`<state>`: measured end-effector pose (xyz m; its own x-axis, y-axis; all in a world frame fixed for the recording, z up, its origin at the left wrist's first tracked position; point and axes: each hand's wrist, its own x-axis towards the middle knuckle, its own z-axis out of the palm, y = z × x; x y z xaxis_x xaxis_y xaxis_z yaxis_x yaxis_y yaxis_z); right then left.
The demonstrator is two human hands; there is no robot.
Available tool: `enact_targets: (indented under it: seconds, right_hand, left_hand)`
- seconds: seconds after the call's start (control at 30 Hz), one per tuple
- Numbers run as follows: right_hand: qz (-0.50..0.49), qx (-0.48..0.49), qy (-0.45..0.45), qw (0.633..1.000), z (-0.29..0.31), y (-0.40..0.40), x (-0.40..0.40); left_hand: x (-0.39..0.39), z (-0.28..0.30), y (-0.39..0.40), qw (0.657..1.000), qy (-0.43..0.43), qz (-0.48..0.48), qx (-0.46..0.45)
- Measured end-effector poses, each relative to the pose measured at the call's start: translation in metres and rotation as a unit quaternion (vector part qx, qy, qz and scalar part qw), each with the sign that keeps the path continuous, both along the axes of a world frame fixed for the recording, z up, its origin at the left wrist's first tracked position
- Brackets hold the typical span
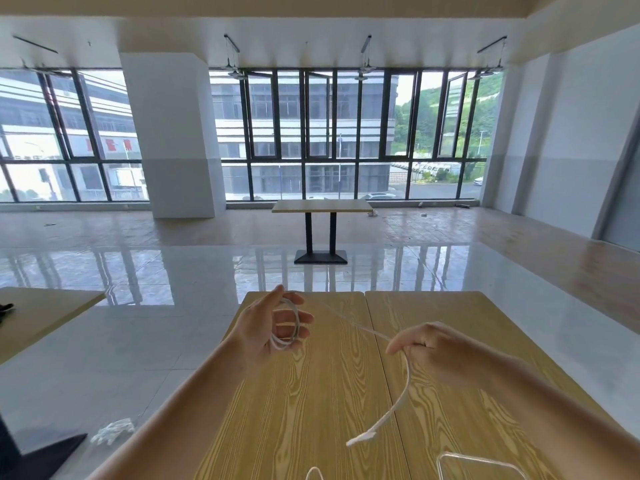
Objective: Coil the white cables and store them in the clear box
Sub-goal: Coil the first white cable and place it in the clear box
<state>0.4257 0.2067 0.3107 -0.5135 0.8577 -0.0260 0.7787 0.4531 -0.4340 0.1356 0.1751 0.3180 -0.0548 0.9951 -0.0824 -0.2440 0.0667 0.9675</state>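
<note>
My left hand (273,327) is raised above the wooden table (311,393), with loops of a white cable (403,393) wound around its fingers. The cable runs taut to the right into my right hand (433,348), which pinches it. Below that hand the free end hangs down in a curve, and its plug floats just above the table. The rim of the clear box (485,460) shows at the bottom edge, right of centre. A loop of another white cable (314,472) peeks in at the bottom edge.
The table is two wood-grain tops joined side by side. Another table (41,317) stands to the left, and a third (322,206) further back by the windows. A crumpled white thing (114,432) lies on the glossy floor at the lower left.
</note>
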Motion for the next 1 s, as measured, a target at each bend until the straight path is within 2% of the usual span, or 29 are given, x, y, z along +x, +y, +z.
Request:
enact_targets:
  seconds: [0.07, 0.13, 0.23, 0.3, 0.43, 0.57, 0.67, 0.8, 1.0]
  right_hand:
    - [0.018, 0.012, -0.032, 0.999, -0.002, 0.000, 0.001]
    - [0.027, 0.050, -0.024, 0.998, -0.006, 0.002, 0.001]
    - [0.015, 0.045, 0.078, 0.996, -0.008, 0.006, -0.001]
    - [-0.032, 0.008, 0.170, 0.985, -0.008, 0.012, -0.003]
    - [-0.121, -0.065, 0.362, 0.922, -0.003, 0.019, -0.008]
    - [-0.158, -0.090, 0.452, 0.873, -0.003, 0.023, -0.013]
    - [-0.199, -0.063, 0.516, 0.830, -0.009, 0.029, -0.013]
    - [-0.222, -0.048, 0.545, 0.807, -0.014, 0.031, -0.015]
    - [-0.201, -0.181, 0.520, 0.810, -0.019, 0.034, -0.015]
  left_hand:
    - [-0.003, -0.002, 0.002, 1.000, -0.002, 0.003, -0.014]
    - [-0.006, -0.004, 0.003, 1.000, -0.002, 0.000, -0.026]
    - [-0.008, -0.006, 0.004, 0.999, 0.004, -0.022, -0.038]
    - [-0.010, -0.008, 0.004, 0.998, 0.011, -0.040, -0.044]
    - [-0.016, -0.013, 0.006, 0.996, 0.018, -0.069, -0.053]
    - [-0.020, -0.017, 0.006, 0.994, 0.008, -0.094, -0.058]
    - [-0.023, -0.020, 0.006, 0.991, 0.001, -0.114, -0.065]
    - [-0.024, -0.023, 0.004, 0.990, -0.017, -0.130, -0.057]
    - [-0.024, -0.027, 0.009, 0.994, -0.058, -0.089, -0.037]
